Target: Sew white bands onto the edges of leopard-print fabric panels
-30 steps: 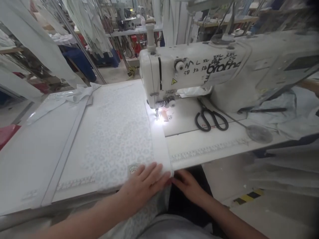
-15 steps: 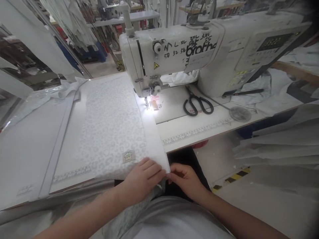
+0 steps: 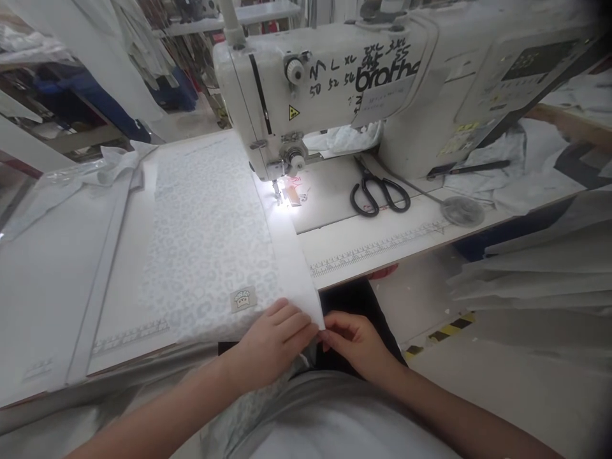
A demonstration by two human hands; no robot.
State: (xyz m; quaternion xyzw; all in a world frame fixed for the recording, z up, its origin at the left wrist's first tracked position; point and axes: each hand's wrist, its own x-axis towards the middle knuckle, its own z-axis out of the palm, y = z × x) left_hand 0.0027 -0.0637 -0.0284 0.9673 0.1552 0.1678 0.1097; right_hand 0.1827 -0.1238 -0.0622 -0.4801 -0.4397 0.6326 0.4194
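A pale leopard-print fabric piece (image 3: 210,236) with a plain white border lies on the sewing table and hangs over its front edge. Its far right border runs up to the lit needle and presser foot (image 3: 277,191) of the sewing machine (image 3: 329,83). A small label with a cartoon face (image 3: 243,298) sits near the front of the fabric. My left hand (image 3: 275,338) is closed on the fabric's front edge, thumb hidden beneath. Close beside it, my right hand (image 3: 356,341) pinches the corner of the white border between thumb and fingertips.
Black-handled scissors (image 3: 380,191) lie on the table right of the needle. A printed ruler strip (image 3: 373,252) follows the front edge. Crumpled white fabric (image 3: 521,159) is heaped at right, near a round clear disc on a rod (image 3: 461,210). A white panel (image 3: 48,255) covers the left side.
The camera view has shifted slightly, so the machine sits a little further left and higher. Both hands keep their hold on the fabric with hardly any movement.
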